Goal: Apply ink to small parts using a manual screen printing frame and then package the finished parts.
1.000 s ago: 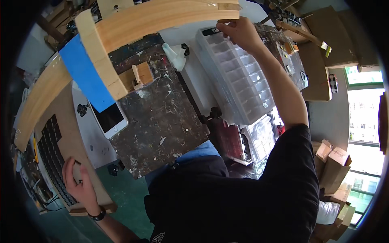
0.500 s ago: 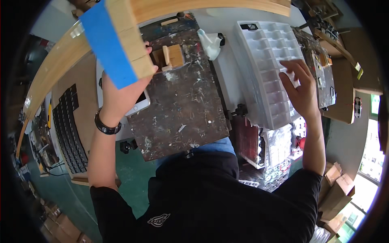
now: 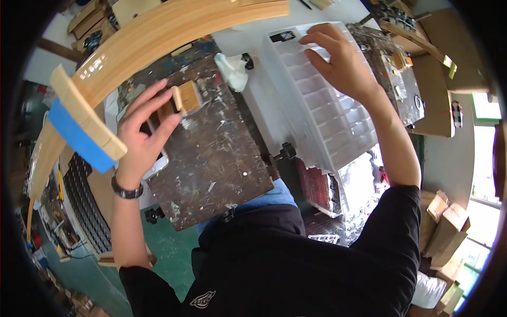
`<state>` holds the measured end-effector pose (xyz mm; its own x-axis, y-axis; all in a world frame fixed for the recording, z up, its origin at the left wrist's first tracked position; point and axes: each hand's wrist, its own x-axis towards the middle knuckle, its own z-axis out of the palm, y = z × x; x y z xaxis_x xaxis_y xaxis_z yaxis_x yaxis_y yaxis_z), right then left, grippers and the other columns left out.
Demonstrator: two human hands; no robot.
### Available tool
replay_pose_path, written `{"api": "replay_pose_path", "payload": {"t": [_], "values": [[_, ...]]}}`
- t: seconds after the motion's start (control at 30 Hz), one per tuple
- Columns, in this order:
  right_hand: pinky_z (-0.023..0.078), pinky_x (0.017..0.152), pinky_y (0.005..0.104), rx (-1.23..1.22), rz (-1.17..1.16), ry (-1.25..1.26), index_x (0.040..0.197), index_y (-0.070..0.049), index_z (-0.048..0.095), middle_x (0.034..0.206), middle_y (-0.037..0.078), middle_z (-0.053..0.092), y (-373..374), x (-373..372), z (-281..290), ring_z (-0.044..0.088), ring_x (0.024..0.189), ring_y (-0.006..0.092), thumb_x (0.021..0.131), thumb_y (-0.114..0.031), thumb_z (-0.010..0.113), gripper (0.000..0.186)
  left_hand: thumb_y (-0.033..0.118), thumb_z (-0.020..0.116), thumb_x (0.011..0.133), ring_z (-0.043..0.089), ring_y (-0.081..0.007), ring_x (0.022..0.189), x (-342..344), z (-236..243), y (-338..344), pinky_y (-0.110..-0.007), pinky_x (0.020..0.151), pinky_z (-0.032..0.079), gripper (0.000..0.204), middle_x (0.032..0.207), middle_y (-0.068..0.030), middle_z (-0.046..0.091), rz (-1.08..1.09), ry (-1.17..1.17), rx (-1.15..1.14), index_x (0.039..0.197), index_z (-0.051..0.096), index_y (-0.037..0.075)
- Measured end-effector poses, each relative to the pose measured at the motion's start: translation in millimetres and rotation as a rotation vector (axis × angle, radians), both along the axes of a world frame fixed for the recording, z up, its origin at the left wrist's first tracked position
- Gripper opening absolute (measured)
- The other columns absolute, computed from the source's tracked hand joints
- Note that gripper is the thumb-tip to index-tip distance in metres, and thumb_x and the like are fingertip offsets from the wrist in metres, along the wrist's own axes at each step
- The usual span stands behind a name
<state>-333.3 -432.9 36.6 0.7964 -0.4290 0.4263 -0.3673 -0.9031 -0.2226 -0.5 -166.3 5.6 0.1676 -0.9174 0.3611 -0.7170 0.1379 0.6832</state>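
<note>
In the head view, my left hand (image 3: 141,132) is over the left part of a dark, paint-flecked board (image 3: 208,158) in front of me, its fingers spread and the thumb well apart from them. Its fingertips are right beside a small wooden block with an upright strip (image 3: 189,96), which sits toward the far side of the board; I can't tell whether they touch it. A black watch (image 3: 127,191) is on my left wrist. A phone (image 3: 158,165) lies partly hidden behind this hand, at the board's left edge.

My right hand (image 3: 340,63) is above the far part of a clear plastic compartment tray (image 3: 330,134), to the right of the board. Its fingers are loosely bent, with a gap between thumb and forefinger; I can't tell whether anything tiny is between them. A black piece (image 3: 282,36) lies in the tray's far left corner, near my fingertips.

Between board and tray there is a crumpled-looking white thing (image 3: 232,73), with a black knob (image 3: 286,151) nearer to me. A curved wooden beam (image 3: 174,24) arches across the far left, near a wooden crosspiece with a blue strip (image 3: 79,134).
</note>
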Motion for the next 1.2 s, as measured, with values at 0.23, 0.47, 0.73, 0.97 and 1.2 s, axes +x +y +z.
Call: {"api": "replay_pose_path", "payload": {"t": [0.23,0.47,0.73,0.97,1.2], "values": [[0.056,0.090,0.0381,0.059,-0.057,0.061,0.115,-0.007,0.076,0.122,0.008,0.067,-8,18,-11,0.067,0.098,0.0284,0.096,-0.003,0.068,0.021,0.017,0.080,0.094,0.061,-0.0339,0.136,-10,8,27,-0.045,0.118,0.047,0.043,0.151,-0.0174,0.063,-0.034,-0.140,-0.101,0.134,0.073,0.001],[0.056,0.086,0.0383,0.089,-0.077,0.028,0.114,-0.007,0.077,0.117,0.009,0.069,-6,14,9,0.067,0.092,0.0270,0.096,-0.004,0.069,0.020,0.018,0.067,0.105,0.065,-0.0293,0.118,14,13,103,-0.042,0.105,0.052,0.034,0.132,-0.0188,0.070,0.334,0.049,-0.285,0.133,0.071,-0.001],[0.053,0.079,0.0301,0.375,0.074,-0.306,0.118,-0.004,0.077,0.104,0.007,0.074,30,86,62,0.066,0.084,0.0184,0.095,-0.007,0.075,0.023,0.054,0.013,0.118,0.062,-0.0259,0.104,72,53,127,-0.041,0.106,0.045,0.079,0.125,-0.0179,0.071,-0.414,0.828,-0.260,0.138,0.065,-0.002],[0.054,0.085,0.0285,-0.126,0.374,-0.166,0.128,0.003,0.068,0.120,0.013,0.072,71,169,66,0.069,0.101,0.0206,0.103,-0.010,0.071,0.028,0.014,0.052,0.113,0.054,-0.0105,0.073,8,-10,171,-0.023,0.074,0.049,0.043,0.137,-0.0089,0.069,0.460,0.609,0.000,0.153,0.058,0.001],[0.050,0.079,0.0312,0.019,0.446,-0.139,0.109,-0.004,0.077,0.099,0.006,0.073,106,178,41,0.064,0.078,0.0202,0.087,-0.003,0.079,0.023,0.011,0.053,0.111,0.050,-0.0065,0.073,1,-19,174,-0.017,0.065,0.043,0.046,0.139,-0.0086,0.068,0.437,0.654,-0.059,0.156,0.056,0.002]]}}
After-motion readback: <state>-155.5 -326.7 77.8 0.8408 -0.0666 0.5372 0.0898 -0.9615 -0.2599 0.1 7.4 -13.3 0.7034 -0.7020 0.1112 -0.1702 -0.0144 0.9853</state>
